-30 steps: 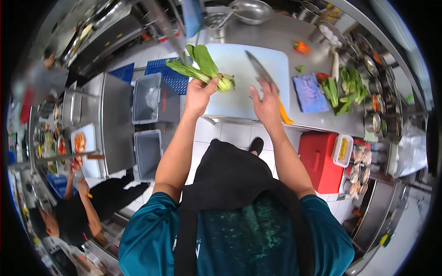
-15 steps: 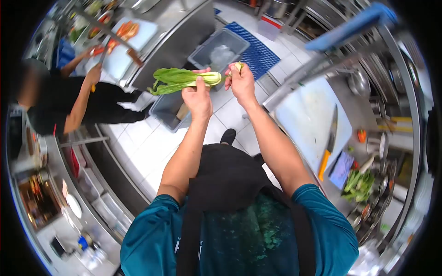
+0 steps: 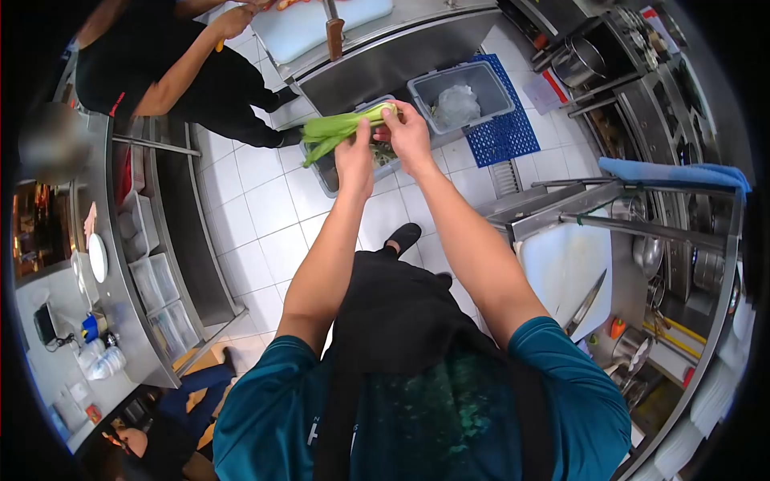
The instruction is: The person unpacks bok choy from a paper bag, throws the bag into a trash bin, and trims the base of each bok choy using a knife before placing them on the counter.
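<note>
My left hand (image 3: 355, 163) is wrapped round a green leafy vegetable (image 3: 330, 128), its leaves pointing left and its pale base to the right. At that base my right hand (image 3: 407, 138) has its fingers closed on the stalk end. Both hands are above a grey bin (image 3: 324, 178) on the floor, which holds some scraps. A knife (image 3: 588, 303) lies on the white cutting board (image 3: 561, 250) at the right, away from both hands.
A second grey bin (image 3: 499, 94) with a clear plastic bag stands on a blue mat (image 3: 504, 144). A co-worker in black (image 3: 172, 68) stands at the upper left by another board (image 3: 321, 28). Another person is at the lower left. A metal rail (image 3: 650, 230) crosses the right side.
The view has turned right to left, away from the board. My right hand put down the knife earlier and has now come to the vegetable's base, both hands over the bin.
</note>
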Available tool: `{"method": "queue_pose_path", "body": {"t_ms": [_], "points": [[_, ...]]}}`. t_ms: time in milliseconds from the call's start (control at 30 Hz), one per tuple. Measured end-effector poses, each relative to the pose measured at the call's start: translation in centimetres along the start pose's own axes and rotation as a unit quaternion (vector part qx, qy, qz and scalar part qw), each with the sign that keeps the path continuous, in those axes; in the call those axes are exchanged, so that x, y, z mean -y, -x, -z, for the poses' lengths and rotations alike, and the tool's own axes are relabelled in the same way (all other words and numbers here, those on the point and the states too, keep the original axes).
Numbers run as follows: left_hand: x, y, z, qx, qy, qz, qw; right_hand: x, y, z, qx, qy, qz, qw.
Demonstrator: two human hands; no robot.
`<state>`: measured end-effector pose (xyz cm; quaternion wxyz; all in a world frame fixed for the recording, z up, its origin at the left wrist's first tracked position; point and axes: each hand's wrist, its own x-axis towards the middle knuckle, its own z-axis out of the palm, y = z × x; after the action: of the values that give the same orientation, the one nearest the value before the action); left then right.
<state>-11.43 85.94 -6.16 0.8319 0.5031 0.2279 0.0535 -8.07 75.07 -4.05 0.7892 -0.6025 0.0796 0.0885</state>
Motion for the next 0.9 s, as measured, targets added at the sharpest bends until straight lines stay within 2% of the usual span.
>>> {"method": "queue_pose_path", "body": {"t_ms": [33, 67, 100, 133, 167, 200, 233, 267, 300, 333, 400, 433, 500, 533, 567, 600, 633, 700, 733, 767, 800, 833, 900], "points": [[0.0, 0.0, 0.9, 0.023, -0.107, 0.109, 0.988, -0.4, -0.8, 0.0, -0.025, 0.024, 0.033, 0.999], [-2.6, 2.6, -0.1, 0.027, -0.18, 0.13, 0.975, -0.4, -1.4, 0.1, -0.03, 0.087, 0.057, 0.994], [-3.7, 2.8, -0.3, 0.023, -0.176, 0.128, 0.976, -0.4, -2.2, 0.3, -0.025, 0.089, 0.058, 0.994], [-4.4, 2.7, -0.1, 0.009, -0.292, -0.021, 0.956, -0.3, -3.1, 0.3, -0.024, 0.173, 0.097, 0.98], [-5.1, 2.6, 0.2, -0.007, -0.4, -0.168, 0.901, -0.4, -3.5, 0.3, -0.024, 0.254, 0.133, 0.958], [-5.9, 1.2, 0.0, 0.024, -0.406, -0.34, 0.848, -0.4, -4.0, 0.3, -0.02, 0.254, 0.135, 0.958], [-6.1, -1.3, 0.0, 0.019, -0.407, -0.342, 0.847, 0.2, -4.2, -0.1, -0.005, 0.299, 0.184, 0.936], [-6.1, -4.2, 0.1, 0.068, -0.459, -0.383, 0.799, 0.6, -4.5, -0.5, 0.009, 0.341, 0.234, 0.91], [-6.0, -6.3, 0.3, 0.116, -0.509, -0.419, 0.743, 0.6, -5.0, -0.9, 0.015, 0.34, 0.237, 0.91], [-6.0, -7.3, 0.4, 0.111, -0.51, -0.421, 0.742, 0.6, -5.5, -1.2, 0.032, 0.322, 0.237, 0.916], [-5.7, -9.0, 0.5, 0.208, -0.446, -0.34, 0.802, 0.8, -6.4, -1.6, 0.055, 0.309, 0.235, 0.92], [-5.7, -9.3, 0.5, 0.209, -0.445, -0.341, 0.801, 1.1, -6.5, -1.7, 0.054, 0.309, 0.236, 0.92], [-5.8, -9.9, 0.9, 0.188, -0.434, -0.33, 0.817, 1.6, -6.6, -1.9, 0.067, 0.326, 0.32, 0.887], [-5.8, -10.6, 1.2, 0.189, -0.433, -0.329, 0.817, 2.0, -6.7, -1.9, 0.065, 0.327, 0.319, 0.887], [-6.0, -11.6, 1.7, 0.215, -0.368, -0.174, 0.888, 2.4, -6.7, -1.9, 0.079, 0.334, 0.287, 0.894], [-6.0, -12.3, 2.0, 0.233, -0.291, -0.014, 0.928, 2.7, -6.7, -2.1, 0.094, 0.34, 0.256, 0.9], [-6.5, -12.0, 2.0, 0.232, -0.292, -0.015, 0.928, 2.7, -6.9, -2.3, 0.094, 0.339, 0.257, 0.9], [-8.1, -11.1, 1.6, 0.285, -0.16, 0.042, 0.944, 2.7, -7.7, -2.7, 0.108, 0.274, 0.288, 0.911], [-8.4, -11.2, 1.6, 0.28, -0.143, 0.084, 0.946, 2.9, -8.0, -2.8, 0.106, 0.271, 0.289, 0.912], [-8.6, -11.0, 1.6, 0.282, -0.146, 0.083, 0.945, 3.2, -8.6, -2.9, 0.093, 0.29, 0.253, 0.918], [-8.6, -10.6, 1.8, 0.286, -0.092, 0.107, 0.948, 3.5, -9.0, -2.9, 0.079, 0.308, 0.215, 0.923], [-8.7, -10.2, 1.7, 0.291, -0.038, 0.129, 0.947, 3.2, -9.7, -2.8, 0.075, 0.306, 0.217, 0.924], [-8.3, -10.0, 1.5, 0.291, -0.008, 0.139, 0.947, 0.9, -10.9, -1.6, 0.057, 0.374, 0.308, 0.873]]}}
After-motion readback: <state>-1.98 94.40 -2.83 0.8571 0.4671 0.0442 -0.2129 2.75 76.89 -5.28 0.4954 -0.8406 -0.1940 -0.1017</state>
